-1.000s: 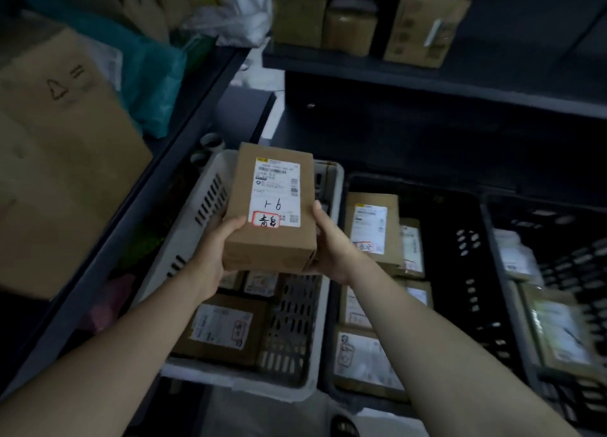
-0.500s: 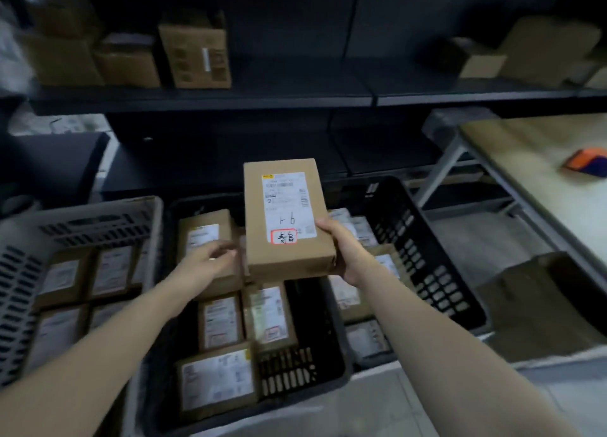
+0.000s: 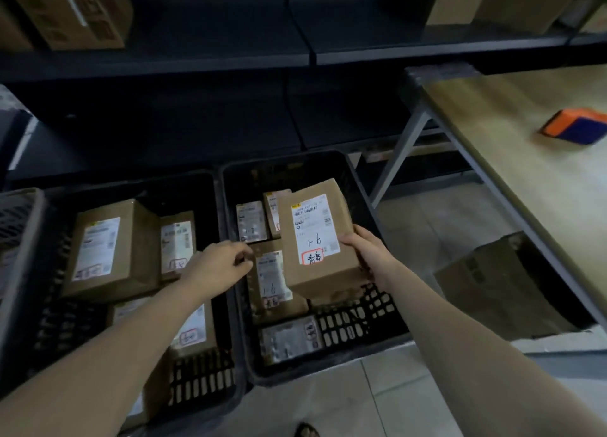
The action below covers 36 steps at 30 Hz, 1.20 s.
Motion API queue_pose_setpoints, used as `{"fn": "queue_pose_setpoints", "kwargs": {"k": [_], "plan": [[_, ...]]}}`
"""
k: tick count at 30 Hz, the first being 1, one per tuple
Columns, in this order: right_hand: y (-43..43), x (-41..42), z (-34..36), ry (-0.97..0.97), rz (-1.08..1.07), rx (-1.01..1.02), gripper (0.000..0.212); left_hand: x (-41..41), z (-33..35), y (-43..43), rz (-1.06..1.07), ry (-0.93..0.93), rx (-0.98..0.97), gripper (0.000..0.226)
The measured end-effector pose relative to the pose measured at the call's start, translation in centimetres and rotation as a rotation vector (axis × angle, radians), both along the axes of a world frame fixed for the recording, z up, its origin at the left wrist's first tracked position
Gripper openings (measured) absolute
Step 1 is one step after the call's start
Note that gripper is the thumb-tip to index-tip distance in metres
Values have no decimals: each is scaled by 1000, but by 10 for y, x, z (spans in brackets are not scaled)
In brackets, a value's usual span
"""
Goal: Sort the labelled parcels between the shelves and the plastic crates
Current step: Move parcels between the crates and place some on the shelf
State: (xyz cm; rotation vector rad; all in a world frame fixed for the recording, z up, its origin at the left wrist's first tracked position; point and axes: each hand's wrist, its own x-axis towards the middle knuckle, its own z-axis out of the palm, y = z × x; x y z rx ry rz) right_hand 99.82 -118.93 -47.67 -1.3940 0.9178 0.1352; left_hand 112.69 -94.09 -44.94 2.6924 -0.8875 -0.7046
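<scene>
My right hand [image 3: 368, 256] grips a brown cardboard parcel [image 3: 317, 239] by its right side, low over the right black crate [image 3: 387, 338]. Its white label reads "1-6" with a red stamp. My left hand [image 3: 220, 265] holds nothing, fingers loosely curled, over the wall between the two black crates. Under the held parcel lies another parcel marked "1-6" [image 3: 272, 282], with smaller parcels [image 3: 251, 221] behind it. The left black crate [image 3: 203, 380] holds a large parcel [image 3: 108, 249] and several flatter ones.
Dark shelving [image 3: 197, 58] runs behind the crates, with cardboard boxes [image 3: 72, 9] on its upper level. A wooden table [image 3: 532, 147] at right carries an orange-and-blue object [image 3: 574, 126]; an open carton [image 3: 505, 288] sits beneath it. A pale crate's edge [image 3: 19, 246] shows far left.
The view has swung right, from the pale crate to the black crates. My left hand let go of the parcel; my right hand carried it alone and lowered it over the right black crate.
</scene>
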Motion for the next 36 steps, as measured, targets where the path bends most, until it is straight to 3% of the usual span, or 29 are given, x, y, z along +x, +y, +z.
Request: {"fn": "queue_pose_setpoints", "kwargs": {"k": [3, 7, 12, 20, 25, 28, 33, 36], "plan": [[-3, 2, -17, 48, 23, 36, 68, 8, -10, -7, 8, 5, 6, 35], [5, 12, -36, 71, 44, 110, 39, 20, -25, -15, 40, 5, -27, 31], [35, 40, -74, 137, 113, 158, 49, 36, -43, -19, 36, -44, -63, 25], [57, 59, -95, 172, 219, 2, 63, 49, -61, -7, 14, -22, -99, 26], [51, 60, -88, 210, 341, -57, 56, 47, -65, -10, -2, -16, -106, 26], [50, 65, -82, 243, 431, -170, 52, 45, -64, -10, 7, -21, -99, 26], [48, 64, -64, 266, 591, -581, 52, 39, -53, -10, -4, -52, -78, 28], [43, 61, -47, 263, 635, -719, 46, 35, -35, -7, 4, -112, -67, 29]]}}
